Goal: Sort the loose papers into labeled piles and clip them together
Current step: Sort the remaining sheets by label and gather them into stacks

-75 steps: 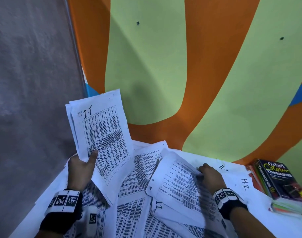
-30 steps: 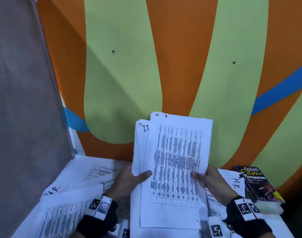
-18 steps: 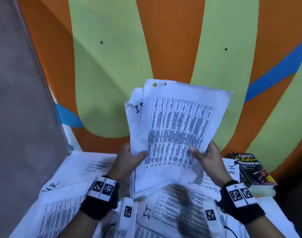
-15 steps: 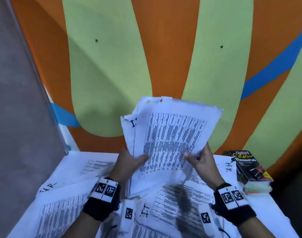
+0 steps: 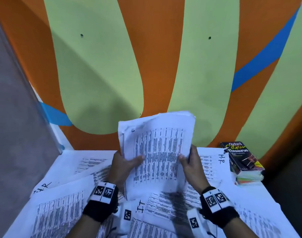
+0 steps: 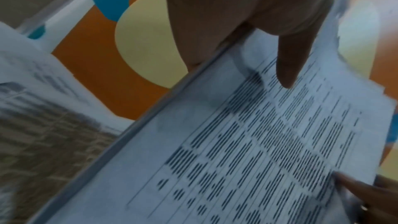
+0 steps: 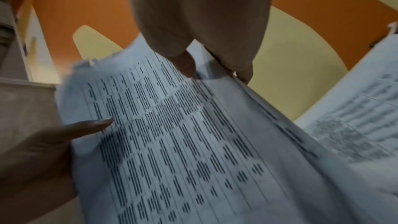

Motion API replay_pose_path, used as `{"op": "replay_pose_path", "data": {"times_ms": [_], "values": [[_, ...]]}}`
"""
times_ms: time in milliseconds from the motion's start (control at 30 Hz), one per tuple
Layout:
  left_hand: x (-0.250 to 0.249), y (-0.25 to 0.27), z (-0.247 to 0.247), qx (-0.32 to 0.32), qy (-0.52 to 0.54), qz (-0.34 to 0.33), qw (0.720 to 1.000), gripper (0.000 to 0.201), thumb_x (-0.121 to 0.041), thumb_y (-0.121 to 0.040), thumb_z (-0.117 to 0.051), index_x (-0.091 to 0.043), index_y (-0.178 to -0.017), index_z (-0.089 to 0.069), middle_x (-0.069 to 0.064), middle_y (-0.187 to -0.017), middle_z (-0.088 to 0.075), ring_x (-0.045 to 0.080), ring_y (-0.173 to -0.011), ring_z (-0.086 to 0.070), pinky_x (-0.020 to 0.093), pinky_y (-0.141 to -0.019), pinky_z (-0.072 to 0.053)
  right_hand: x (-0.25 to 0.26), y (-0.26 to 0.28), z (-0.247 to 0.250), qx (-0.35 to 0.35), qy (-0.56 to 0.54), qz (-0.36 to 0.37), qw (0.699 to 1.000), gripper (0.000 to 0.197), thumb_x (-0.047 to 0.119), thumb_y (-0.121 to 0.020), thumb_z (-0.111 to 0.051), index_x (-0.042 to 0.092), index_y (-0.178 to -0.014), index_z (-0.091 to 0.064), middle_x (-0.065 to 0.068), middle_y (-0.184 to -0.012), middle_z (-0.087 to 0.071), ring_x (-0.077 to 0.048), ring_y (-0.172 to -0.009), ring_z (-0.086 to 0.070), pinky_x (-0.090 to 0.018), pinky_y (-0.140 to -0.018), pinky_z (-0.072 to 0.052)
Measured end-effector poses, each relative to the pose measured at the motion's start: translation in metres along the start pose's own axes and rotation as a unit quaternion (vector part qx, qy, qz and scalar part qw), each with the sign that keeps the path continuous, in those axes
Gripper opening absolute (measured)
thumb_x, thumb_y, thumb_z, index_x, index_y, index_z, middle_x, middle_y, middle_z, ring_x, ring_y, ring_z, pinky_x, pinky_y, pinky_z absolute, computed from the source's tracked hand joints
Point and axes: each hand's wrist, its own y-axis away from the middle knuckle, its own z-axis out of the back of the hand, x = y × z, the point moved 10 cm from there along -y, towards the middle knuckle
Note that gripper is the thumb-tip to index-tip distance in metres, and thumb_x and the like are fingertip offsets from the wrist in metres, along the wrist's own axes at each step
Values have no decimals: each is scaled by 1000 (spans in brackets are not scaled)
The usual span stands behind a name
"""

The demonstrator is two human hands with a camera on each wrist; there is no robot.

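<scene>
I hold an upright stack of printed papers (image 5: 158, 152) between both hands, its lower edge down among the sheets on the table. My left hand (image 5: 124, 165) grips its left edge, thumb across the front page. My right hand (image 5: 189, 162) grips the right edge the same way. The left wrist view shows the stack (image 6: 247, 142) under my left thumb (image 6: 290, 67). In the right wrist view the stack (image 7: 183, 134) is pinched by my right thumb (image 7: 185, 64). A loose sheet marked "I.T" (image 5: 155, 208) lies flat below the stack.
Loose printed sheets cover the white table (image 5: 275, 212); some are marked "H.R" at the left (image 5: 43, 186) and at the right (image 5: 221, 158). An Oxford thesaurus (image 5: 241, 157) lies on coloured pads at the table's right edge. The painted wall (image 5: 146, 66) stands close behind.
Earlier my right hand added a sheet to the pile in my left. Since then both hands have lifted the stack and brought it down, its bottom edge now at the table.
</scene>
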Motion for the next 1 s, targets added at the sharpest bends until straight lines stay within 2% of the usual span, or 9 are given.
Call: {"op": "replay_pose_path", "data": {"times_ms": [100, 200, 267, 333, 467, 567, 700, 833, 1000], "values": [[6, 5, -3, -22, 17, 14, 1000, 37, -30, -71, -81, -3, -93, -70, 9, -87, -75, 28, -83, -71, 35, -72, -55, -7, 5, 1, -12, 69, -11, 997, 24, 6, -97, -45, 29, -104, -42, 8, -78, -44, 11, -65, -47, -17, -67, -38], [4, 2, 8, -87, 8, 15, 996, 30, -28, -76, -78, -3, -77, -62, 5, -70, -66, 24, -65, -61, 26, -59, -43, -36, 10, 17, 15, 176, -67, 982, 28, 14, -92, -57, 21, -117, -47, 0, -109, -50, -2, -97, -54, -16, -79, -42], [2, -2, 23, -134, 0, 1, 991, 32, -27, -74, -79, -9, -66, -54, 2, -61, -55, 18, -56, -50, 24, -56, -37, -77, 24, 43, 39, 305, -170, 936, 42, 28, -88, -62, 15, -124, -46, -10, -122, -43, -26, -113, -51, -32, -87, -45], [3, -4, 34, -158, -13, -9, 987, 35, -28, -74, -80, -10, -63, -52, 4, -58, -51, 16, -52, -45, 26, -53, -35, -110, 52, 80, 37, 399, -276, 873, 52, 39, -84, -60, 13, -126, -43, -16, -126, -39, -37, -117, -43, -42, -92, -46], [-8, 5, 41, -175, -57, -33, 982, 41, -21, -77, -78, -14, -55, -44, 1, -52, -46, 0, -31, -41, 15, -34, -28, -141, 119, 172, -58, 440, -443, 779, 73, 53, -72, -64, 16, -129, -37, -18, -135, -32, -37, -127, -31, -50, -100, -36], [-7, 9, 38, -165, -57, -37, 984, 41, -20, -78, -77, -17, -54, -44, 1, -53, -46, -1, -30, -41, 15, -40, -31, -163, 166, 223, -68, 432, -526, 729, 105, 68, -63, -68, 15, -141, -22, -23, -145, -18, -40, -135, -21, -57, -104, -30], [-6, 12, 25, -138, -55, -25, 989, 42, -24, -77, -77, -12, -58, -42, 4, -59, -45, 16, -52, -39, 29, -56, -29, -182, 194, 257, -98, 424, -553, 711, 129, 70, -57, -73, 6, -147, -6, -27, -150, -12, -43, -137, -17, -57, -106, -28], [-17, 18, 14, -131, -60, -27, 989, 52, -22, -77, -77, -18, -54, -30, 0, -52, -34, 14, -50, -30, 29, -55, -25, -199, 198, 270, -117, 398, -557, 719, 128, 68, -43, -81, -7, -133, -29, -27, -136, -41, -42, -126, -42, -50, -101, -42], [-18, 20, 12, -126, -61, -29, 990, 50, -20, -79, -76, -19, -53, -33, -1, -53, -38, 15, -49, -31, 27, -54, -24, -181, 205, 277, -171, 401, -574, 693, 121, 56, -48, -87, -5, -133, -26, -31, -136, -34, -44, -126, -36, -50, -100, -38]]}}
